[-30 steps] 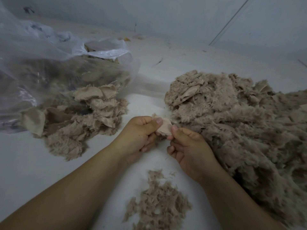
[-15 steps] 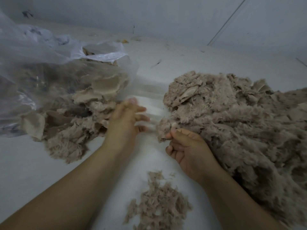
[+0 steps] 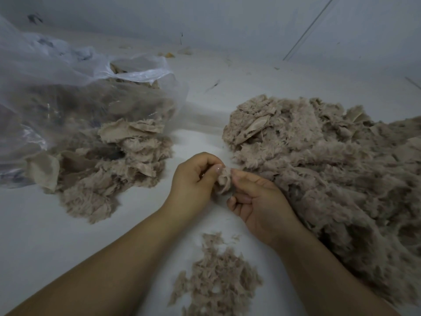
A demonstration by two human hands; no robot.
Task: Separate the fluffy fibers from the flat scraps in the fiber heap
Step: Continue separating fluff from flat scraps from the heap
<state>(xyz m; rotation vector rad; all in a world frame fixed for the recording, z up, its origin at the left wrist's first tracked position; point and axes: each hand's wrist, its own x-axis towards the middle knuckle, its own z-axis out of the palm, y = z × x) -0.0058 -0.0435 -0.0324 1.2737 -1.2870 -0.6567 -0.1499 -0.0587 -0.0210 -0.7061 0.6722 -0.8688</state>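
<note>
My only camera sits on my head, looking forward and down over both forearms. It is close: my left hand (image 3: 193,179) and right hand (image 3: 257,201) fill the middle, the white surface (image 3: 34,224) spreads around them, and a wall (image 3: 227,19) closes the far edge.

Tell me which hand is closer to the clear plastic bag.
Left. The left hand sits just right of the scraps spilling from the plastic bag; the right hand is farther right, against the big fiber heap. Both pinch one small tuft.
</note>
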